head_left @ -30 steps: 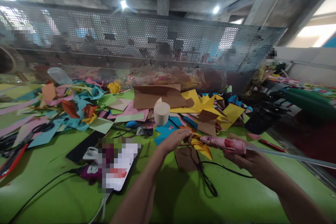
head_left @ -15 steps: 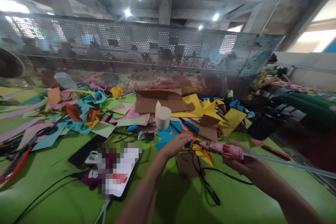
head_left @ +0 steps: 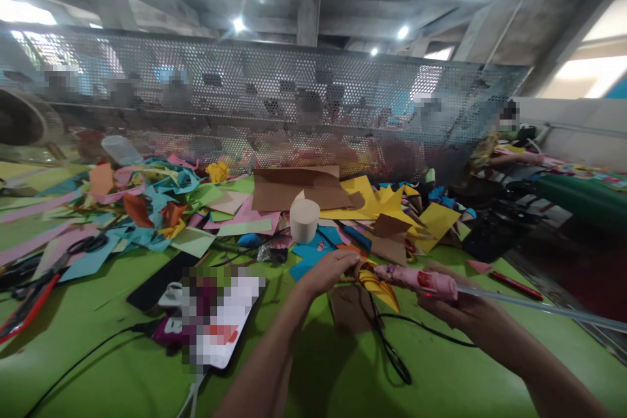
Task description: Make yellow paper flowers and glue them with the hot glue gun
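My right hand (head_left: pixel 453 300) is closed around a pink glue gun (head_left: pixel 416 279), with a long clear glue stick running out of its back to the right. The gun's nozzle end meets a yellow paper piece with dark curved stripes (head_left: pixel 379 289). My left hand (head_left: pixel 330 272) pinches that paper piece from the left; its fingertips are partly hidden. Underneath lies a brown paper square (head_left: pixel 349 310) on the green table (head_left: pixel 343 379). A black cord (head_left: pixel 392 356) loops down below the gun.
A white tape roll (head_left: pixel 304 222) stands ahead of my hands. Coloured paper scraps (head_left: pixel 161 186) pile along the back. At left lie red-handled scissors (head_left: pixel 36 300), a power strip (head_left: pixel 169 333) and a phone (head_left: pixel 235 339). A red pen (head_left: pixel 516 285) lies right. Another person sits far right.
The glue gun and my right hand have shifted very slightly to the right. My left hand and the paper piece stay almost in place. The person at far right has moved an arm.
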`<state>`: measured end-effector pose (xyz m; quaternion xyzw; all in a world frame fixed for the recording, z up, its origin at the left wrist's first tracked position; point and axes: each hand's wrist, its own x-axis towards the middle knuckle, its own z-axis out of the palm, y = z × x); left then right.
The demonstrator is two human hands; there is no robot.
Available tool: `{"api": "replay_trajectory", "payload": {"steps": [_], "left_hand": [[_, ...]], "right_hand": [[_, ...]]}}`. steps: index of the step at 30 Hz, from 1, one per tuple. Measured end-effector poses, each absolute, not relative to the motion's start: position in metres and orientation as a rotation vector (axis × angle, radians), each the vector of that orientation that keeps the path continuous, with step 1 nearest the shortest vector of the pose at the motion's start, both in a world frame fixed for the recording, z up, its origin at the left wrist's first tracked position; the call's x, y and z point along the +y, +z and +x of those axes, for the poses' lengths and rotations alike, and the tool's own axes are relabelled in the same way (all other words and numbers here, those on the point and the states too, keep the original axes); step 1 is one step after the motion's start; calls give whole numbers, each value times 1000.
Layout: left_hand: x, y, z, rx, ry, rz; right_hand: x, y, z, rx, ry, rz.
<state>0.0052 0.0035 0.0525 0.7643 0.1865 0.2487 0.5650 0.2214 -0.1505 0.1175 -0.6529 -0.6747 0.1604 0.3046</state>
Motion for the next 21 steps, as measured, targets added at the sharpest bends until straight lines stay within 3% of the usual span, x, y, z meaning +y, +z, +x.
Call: {"api": "replay_trajectory", "payload": {"steps": [12, 21], "left_hand": [[6, 46, 6, 475, 612, 1752], [5, 47, 6, 506, 623, 1677]], "right_hand": [[-154, 118, 220, -1729, 522, -1745], [-172, 81, 241, -1198, 619, -1589]]}}
